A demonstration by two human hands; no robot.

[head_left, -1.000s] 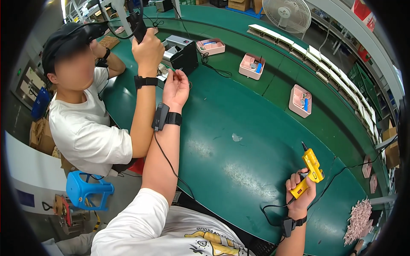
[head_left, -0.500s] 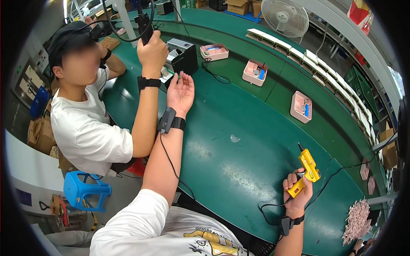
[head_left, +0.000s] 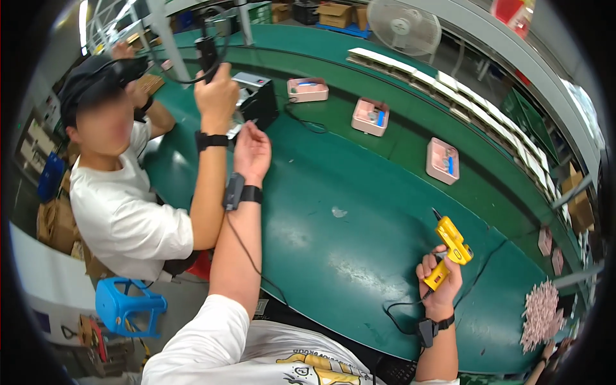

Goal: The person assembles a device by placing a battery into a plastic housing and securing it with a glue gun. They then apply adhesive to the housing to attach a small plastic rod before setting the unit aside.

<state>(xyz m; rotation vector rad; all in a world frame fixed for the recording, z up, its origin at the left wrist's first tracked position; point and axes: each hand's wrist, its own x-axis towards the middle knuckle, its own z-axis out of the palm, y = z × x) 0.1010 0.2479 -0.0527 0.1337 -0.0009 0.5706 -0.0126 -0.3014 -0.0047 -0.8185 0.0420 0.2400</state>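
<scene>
Worktop (head_left: 385,199) — view shifted, yellow tool (head_left: 454,244) still held

I'm seeing open table (head_left: 308,192) lying between my left grip (head_left: 253,153) and the yellow glue gun (head_left: 454,241); a co-worker's forearm (head_left: 208,186) and black machine (head_left: 262,109) are blocking left and ahead.

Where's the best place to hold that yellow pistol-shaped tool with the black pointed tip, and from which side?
Hold the yellow pistol-shaped tool by its handle, probably from the wearer's side, as the right hand does. The handle slants back toward the wearer, while the black pointed tip faces away over the green table, so fingers likely stay clear of it.
</scene>
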